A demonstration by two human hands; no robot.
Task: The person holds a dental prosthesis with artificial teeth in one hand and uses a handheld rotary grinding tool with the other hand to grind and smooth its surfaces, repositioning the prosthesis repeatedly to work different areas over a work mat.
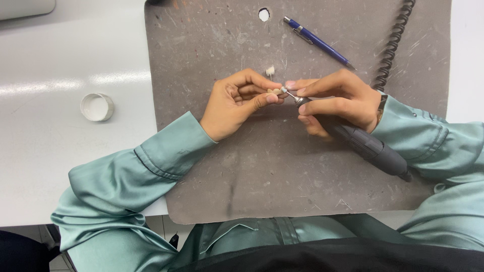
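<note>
Sleeves of pale green satin (151, 161) are filling the bottom of the view, and from them both hands are meeting near the middle of the grey work mat (282, 171). Between them sits the small cream workpiece (275, 91), tooth-like in shape, and it is being ground right now: the fine burr tip (285, 91) is touching its right side. By the look of it the shaping is under way, though how much remains I cannot tell at this size. The left hand (237, 103) is pinching the piece tight between thumb and fingertips, closed all the way on it. The right hand (333, 103) is wrapped pen-style around the dark rotary handpiece (365, 146), fingers fully closed. At twelve o'clock lies a small white bit (270, 70); at one o'clock a blue pen (317, 42); at two o'clock the coiled cord (396, 40); at nine o'clock a white cap (97, 107).
</note>
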